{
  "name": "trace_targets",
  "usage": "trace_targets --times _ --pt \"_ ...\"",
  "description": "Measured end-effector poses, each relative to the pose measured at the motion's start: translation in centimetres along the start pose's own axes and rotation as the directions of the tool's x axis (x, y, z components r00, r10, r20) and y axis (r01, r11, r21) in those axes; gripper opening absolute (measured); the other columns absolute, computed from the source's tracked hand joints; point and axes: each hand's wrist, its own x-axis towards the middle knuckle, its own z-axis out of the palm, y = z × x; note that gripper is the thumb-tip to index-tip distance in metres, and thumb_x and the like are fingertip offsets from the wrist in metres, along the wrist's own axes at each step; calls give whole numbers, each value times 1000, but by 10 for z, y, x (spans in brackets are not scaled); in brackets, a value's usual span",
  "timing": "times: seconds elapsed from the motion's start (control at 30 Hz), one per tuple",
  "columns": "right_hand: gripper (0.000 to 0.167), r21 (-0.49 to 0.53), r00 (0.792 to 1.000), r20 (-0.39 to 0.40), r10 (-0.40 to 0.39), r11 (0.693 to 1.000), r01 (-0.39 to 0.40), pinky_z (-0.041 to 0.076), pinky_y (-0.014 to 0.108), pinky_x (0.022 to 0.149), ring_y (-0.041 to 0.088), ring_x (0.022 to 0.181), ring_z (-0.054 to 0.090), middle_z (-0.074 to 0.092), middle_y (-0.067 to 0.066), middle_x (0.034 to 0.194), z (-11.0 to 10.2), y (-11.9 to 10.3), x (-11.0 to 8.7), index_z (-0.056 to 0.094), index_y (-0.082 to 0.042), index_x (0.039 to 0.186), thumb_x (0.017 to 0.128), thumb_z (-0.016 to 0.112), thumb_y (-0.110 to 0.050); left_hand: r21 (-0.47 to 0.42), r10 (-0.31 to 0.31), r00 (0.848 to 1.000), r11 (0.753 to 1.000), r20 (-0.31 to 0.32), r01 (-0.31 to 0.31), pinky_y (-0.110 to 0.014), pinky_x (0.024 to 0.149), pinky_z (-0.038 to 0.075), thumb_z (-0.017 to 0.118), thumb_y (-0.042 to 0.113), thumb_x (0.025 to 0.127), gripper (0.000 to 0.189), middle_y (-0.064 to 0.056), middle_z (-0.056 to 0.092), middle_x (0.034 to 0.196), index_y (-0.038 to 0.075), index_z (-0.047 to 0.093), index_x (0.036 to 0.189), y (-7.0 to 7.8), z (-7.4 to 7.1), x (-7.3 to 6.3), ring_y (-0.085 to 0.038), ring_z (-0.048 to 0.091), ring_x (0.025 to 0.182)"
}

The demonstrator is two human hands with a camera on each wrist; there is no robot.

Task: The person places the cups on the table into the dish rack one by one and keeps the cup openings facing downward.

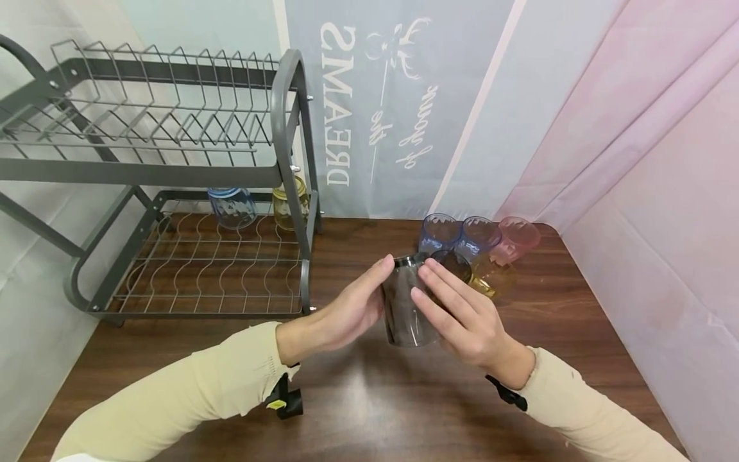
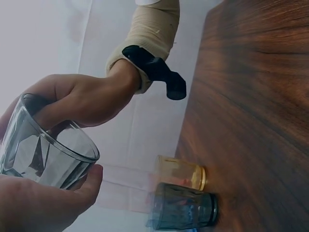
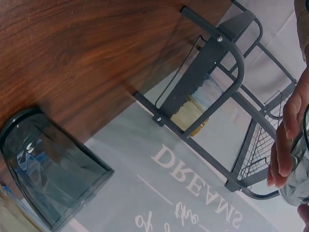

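Between both hands, above the brown table, is a dark grey see-through drinking glass (image 1: pixel 407 311). My left hand (image 1: pixel 352 311) grips its left side, with the thumb by the thick dark top end. My right hand (image 1: pixel 464 317) holds it from the right, fingers laid along its wall. In the left wrist view the glass (image 2: pixel 43 154) is tilted, its mouth turned towards the table side; the left hand (image 2: pixel 43 203) and right hand (image 2: pixel 89 101) hold opposite sides. The right wrist view catches only part of the glass (image 3: pixel 298 176), beside the left fingers (image 3: pixel 280 154).
A second dark glass (image 3: pixel 58 169) stands behind the right hand, near two blue glasses (image 1: pixel 441 231) (image 1: pixel 479 236), a pink glass (image 1: pixel 518 237) and a yellow glass (image 2: pixel 181 171). At left is a two-tier wire rack (image 1: pixel 138 172), with a blue glass (image 1: pixel 232 208) and yellow glass (image 1: pixel 288 205) on its lower tier.
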Motion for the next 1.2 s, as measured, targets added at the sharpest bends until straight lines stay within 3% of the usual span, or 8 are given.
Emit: trace_targets --times 0.13,0.33,0.5,0.83,0.97,1.2 --pt "34 58 999 45 13 998 -16 47 43 108 43 124 60 63 34 126 -2 2 -2 62 15 124 100 49 -6 2 27 1000 1000 -9 -27 -34 108 39 35 43 107 59 -15 42 141 -1 27 146 2 -1 -1 -13 47 123" --pt "65 209 990 129 48 975 -74 40 42 114 41 139 46 49 35 144 -3 7 -6 40 22 137 92 54 -23 44 20 999 999 -36 -18 -32 105 44 62 52 97 78 -18 49 141 0 30 145 4 -10 -1 -15 55 119" --pt "73 304 985 162 61 946 -109 37 40 117 37 144 40 42 28 153 -3 10 -7 32 18 145 98 52 -34 116 21 998 993 -52 -15 -34 102 47 73 35 93 72 -15 56 136 4 34 145 6 -15 0 -18 58 119" --pt "69 393 987 161 -14 918 -51 34 45 118 38 146 38 39 28 155 0 12 -5 31 13 149 101 50 -32 195 58 997 980 -42 -48 -36 97 52 76 10 90 69 -15 59 134 7 36 146 6 -20 0 -20 62 114" --pt "63 375 982 186 -31 926 -42 33 46 119 38 146 37 41 29 153 -2 11 -5 38 15 144 102 48 -30 229 81 996 971 -45 -69 -36 97 52 74 1 89 67 -14 59 133 7 37 146 6 -23 0 -20 62 113" --pt "53 333 972 228 -59 943 -20 35 46 118 40 143 41 48 32 144 -4 10 -7 49 15 132 100 49 -27 284 100 994 955 -37 -86 -37 97 53 76 -1 86 69 -15 60 130 7 39 144 6 -30 -4 -21 63 111"
